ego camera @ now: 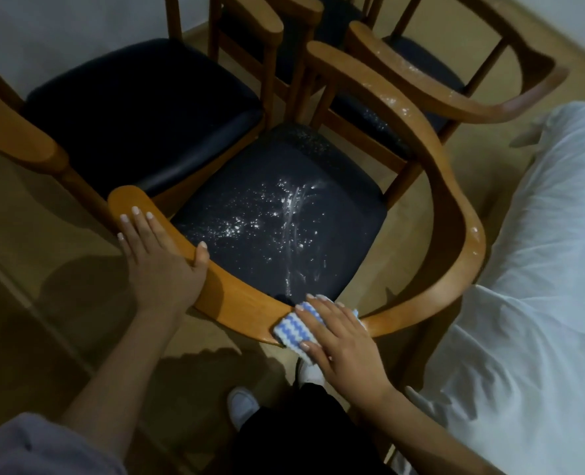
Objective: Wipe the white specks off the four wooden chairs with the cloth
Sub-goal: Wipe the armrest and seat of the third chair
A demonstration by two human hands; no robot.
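Note:
The nearest wooden chair (455, 214) has a curved back rail and a dark seat (284, 214) strewn with white specks and smears. My left hand (160, 258) rests on the rail's left end, thumb hooked over its inner edge. My right hand (339, 341) presses a blue-and-white zigzag cloth (293, 329) flat against the rail's near middle. More white specks show on the rail's right side (474, 231). A second chair (140, 108) at the left has a clean dark seat. A third chair (455, 101) at the back right carries specks on its rail and seat. A fourth stands behind.
A bed with white bedding (538, 303) fills the right side, close to the nearest chair's rail. Wooden floor (27, 269) lies open at the left. My white shoes (241, 406) and dark trousers are below the rail. A pale wall runs along the back left.

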